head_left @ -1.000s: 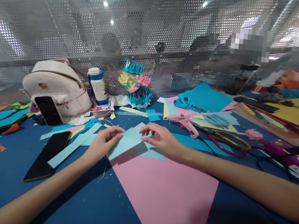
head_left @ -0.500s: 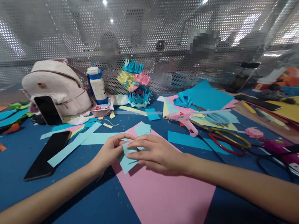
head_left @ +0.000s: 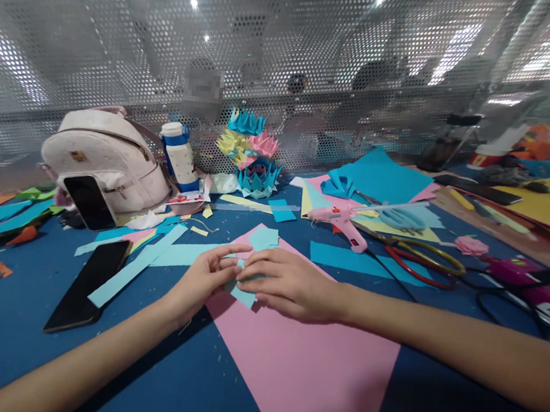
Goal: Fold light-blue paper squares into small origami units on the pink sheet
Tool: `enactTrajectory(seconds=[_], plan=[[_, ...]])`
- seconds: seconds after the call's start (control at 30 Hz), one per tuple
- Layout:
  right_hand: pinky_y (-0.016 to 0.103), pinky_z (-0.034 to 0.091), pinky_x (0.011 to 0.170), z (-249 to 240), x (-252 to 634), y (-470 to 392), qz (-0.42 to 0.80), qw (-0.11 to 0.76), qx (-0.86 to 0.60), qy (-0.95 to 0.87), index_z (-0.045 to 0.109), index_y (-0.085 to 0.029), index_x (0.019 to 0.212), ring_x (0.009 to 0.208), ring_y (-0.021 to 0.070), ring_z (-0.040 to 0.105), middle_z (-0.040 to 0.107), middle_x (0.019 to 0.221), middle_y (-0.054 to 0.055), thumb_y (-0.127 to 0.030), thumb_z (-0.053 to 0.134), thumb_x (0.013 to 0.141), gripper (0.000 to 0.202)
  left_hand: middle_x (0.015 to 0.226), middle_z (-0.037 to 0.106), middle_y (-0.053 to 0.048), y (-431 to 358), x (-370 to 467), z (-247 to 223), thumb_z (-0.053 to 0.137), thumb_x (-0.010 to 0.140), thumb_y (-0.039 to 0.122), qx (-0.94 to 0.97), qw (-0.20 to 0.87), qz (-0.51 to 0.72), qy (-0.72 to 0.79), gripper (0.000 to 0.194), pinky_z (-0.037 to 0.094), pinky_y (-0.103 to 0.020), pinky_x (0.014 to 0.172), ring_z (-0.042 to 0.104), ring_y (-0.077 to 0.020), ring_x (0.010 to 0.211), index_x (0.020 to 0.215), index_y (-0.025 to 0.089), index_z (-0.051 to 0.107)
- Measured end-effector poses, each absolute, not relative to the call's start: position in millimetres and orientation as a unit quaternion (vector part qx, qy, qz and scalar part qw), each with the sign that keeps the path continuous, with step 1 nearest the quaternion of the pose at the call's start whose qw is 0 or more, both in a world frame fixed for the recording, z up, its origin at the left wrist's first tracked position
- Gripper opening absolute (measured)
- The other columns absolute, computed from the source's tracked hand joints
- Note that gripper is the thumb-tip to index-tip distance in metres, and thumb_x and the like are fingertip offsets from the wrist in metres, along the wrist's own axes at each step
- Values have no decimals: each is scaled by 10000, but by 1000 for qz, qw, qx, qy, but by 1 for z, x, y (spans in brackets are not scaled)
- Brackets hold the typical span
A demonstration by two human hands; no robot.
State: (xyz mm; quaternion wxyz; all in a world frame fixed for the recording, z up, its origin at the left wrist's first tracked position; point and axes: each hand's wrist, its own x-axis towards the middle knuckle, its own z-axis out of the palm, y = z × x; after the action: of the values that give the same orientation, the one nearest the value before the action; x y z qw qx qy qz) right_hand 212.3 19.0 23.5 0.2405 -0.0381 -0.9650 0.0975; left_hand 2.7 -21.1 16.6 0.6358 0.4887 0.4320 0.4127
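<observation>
Both hands meet over a large pink sheet of paper point(head_left: 317, 368), gripping a small light-blue piece of paper point(head_left: 244, 296) between them. My left hand point(head_left: 209, 274) pinches its left side with thumb and fingers. From the right, my right hand point(head_left: 291, 285) closes over the piece, and its fingers cover much of it. A lower corner of the piece shows beneath the fingertips. Just beyond the hands, another light-blue paper piece point(head_left: 264, 238) lies on the pink sheet's far corner.
Light-blue strips point(head_left: 138, 267) overlap a black phone point(head_left: 87, 288) on the left. A pink glue gun point(head_left: 339, 221) and scissors point(head_left: 427, 258) lie to the right. Behind stand a backpack point(head_left: 108, 149), a bottle point(head_left: 180, 157) and folded-paper flowers point(head_left: 257, 176) before a perforated metal screen point(head_left: 292, 44).
The light-blue piece has turned or folded in the fingers, and less of it shows below them. My hands have drawn slightly closer together. The view has shifted a little.
</observation>
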Motion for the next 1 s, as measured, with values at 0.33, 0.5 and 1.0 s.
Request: enactTrajectory(seconds=[0.33, 0.5, 1.0], plan=[[364, 429, 966, 34, 209, 8, 283, 293, -158, -899, 663, -208, 1044, 1083, 186, 540, 628, 1084, 71, -242, 497, 959, 190, 997, 708, -93, -20, 4, 16, 757, 733, 274, 536, 626, 402, 399, 712, 466, -244, 665, 646, -154, 757, 1379, 207, 464], [231, 452, 580, 35, 207, 8, 422, 243, -297, -822, 611, -181, 920, 652, 120, 544, 584, 731, -12, -284, 614, 869, 115, 1342, 560, -168, -25, 9, 13, 736, 734, 198, 575, 599, 388, 400, 845, 503, -252, 613, 671, -198, 831, 1465, 320, 331], [185, 356, 457, 20, 206, 19, 622, 206, -325, -682, 691, -140, 801, 484, 62, 443, 559, 584, -32, -274, 723, 728, 156, 1602, 138, -46, -38, 17, 22, 587, 883, 190, 634, 511, 454, 361, 762, 447, -386, 1040, 380, -288, 1370, 1490, 403, 177]])
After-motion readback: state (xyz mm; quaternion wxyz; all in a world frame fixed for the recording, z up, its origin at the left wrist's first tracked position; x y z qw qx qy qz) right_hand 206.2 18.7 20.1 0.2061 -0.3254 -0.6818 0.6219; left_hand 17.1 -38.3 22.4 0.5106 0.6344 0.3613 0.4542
